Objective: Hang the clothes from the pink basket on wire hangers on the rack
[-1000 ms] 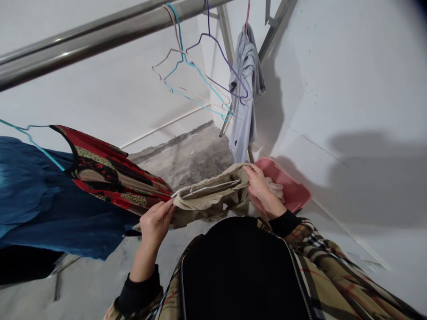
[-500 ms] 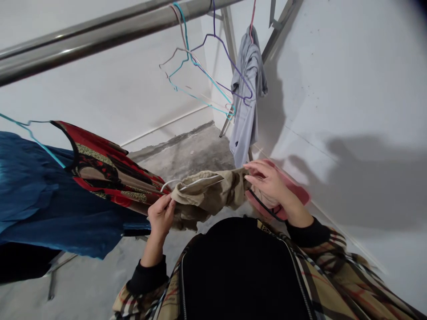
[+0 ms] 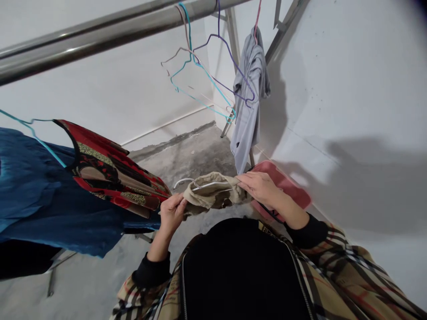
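Observation:
A beige garment (image 3: 213,195) sits bunched on a white wire hanger (image 3: 187,182) in front of my chest. My left hand (image 3: 171,213) is closed on the garment's left end, beside the hanger's hook. My right hand (image 3: 262,189) pinches the cloth at its right end, over a pink basin (image 3: 293,191). Both hands hold the piece well below the steel rail (image 3: 100,35).
On the rail hang several empty wire hangers (image 3: 203,71) and a grey garment (image 3: 248,102) at the far end. A red patterned dress (image 3: 113,173) and a blue garment (image 3: 36,186) hang at my left. White walls close the right and back; the floor is bare concrete (image 3: 190,153).
My hands have drawn closer together, bunching the beige garment more tightly on the hanger. My right hand has closed on the cloth's right end again after lifting off it.

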`<state>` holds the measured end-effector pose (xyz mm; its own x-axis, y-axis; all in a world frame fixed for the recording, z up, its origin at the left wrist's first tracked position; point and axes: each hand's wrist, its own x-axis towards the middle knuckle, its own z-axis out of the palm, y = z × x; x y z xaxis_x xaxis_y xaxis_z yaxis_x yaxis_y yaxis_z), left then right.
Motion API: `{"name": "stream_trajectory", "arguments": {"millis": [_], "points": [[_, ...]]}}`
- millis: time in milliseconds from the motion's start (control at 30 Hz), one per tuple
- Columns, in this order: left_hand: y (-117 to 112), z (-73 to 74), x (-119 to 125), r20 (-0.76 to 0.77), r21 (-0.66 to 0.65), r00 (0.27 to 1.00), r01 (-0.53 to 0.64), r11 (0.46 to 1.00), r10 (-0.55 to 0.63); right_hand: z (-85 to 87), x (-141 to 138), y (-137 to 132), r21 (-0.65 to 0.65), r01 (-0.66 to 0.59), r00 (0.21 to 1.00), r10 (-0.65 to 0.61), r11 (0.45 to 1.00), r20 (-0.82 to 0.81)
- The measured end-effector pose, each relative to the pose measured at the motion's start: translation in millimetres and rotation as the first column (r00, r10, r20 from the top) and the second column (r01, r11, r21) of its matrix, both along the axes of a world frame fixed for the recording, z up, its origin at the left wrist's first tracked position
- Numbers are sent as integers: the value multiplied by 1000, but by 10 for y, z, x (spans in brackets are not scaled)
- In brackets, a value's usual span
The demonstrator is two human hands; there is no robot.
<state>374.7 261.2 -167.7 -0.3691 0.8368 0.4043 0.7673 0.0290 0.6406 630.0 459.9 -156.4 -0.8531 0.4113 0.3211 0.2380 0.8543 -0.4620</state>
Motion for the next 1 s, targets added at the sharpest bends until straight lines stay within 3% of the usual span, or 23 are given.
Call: {"name": "stream_trajectory", "arguments": {"millis": [233, 467, 667, 1000], "points": [[67, -27, 44, 27, -34, 998, 56, 998, -55, 174, -79, -163, -24, -24, 1000, 24, 999, -1], [40, 11, -73, 7, -83, 982, 187, 979, -187, 156, -56, -128, -149, -95, 993, 84, 984, -79], [-109, 6, -353, -9, -73, 999, 36, 997, -37, 224, 157, 20, -206, 29, 987, -61, 978, -151], [-216, -81, -539, 99, 48, 955, -285, 957, 279, 265, 239, 23, -254, 35, 982, -80, 967, -169]]}}
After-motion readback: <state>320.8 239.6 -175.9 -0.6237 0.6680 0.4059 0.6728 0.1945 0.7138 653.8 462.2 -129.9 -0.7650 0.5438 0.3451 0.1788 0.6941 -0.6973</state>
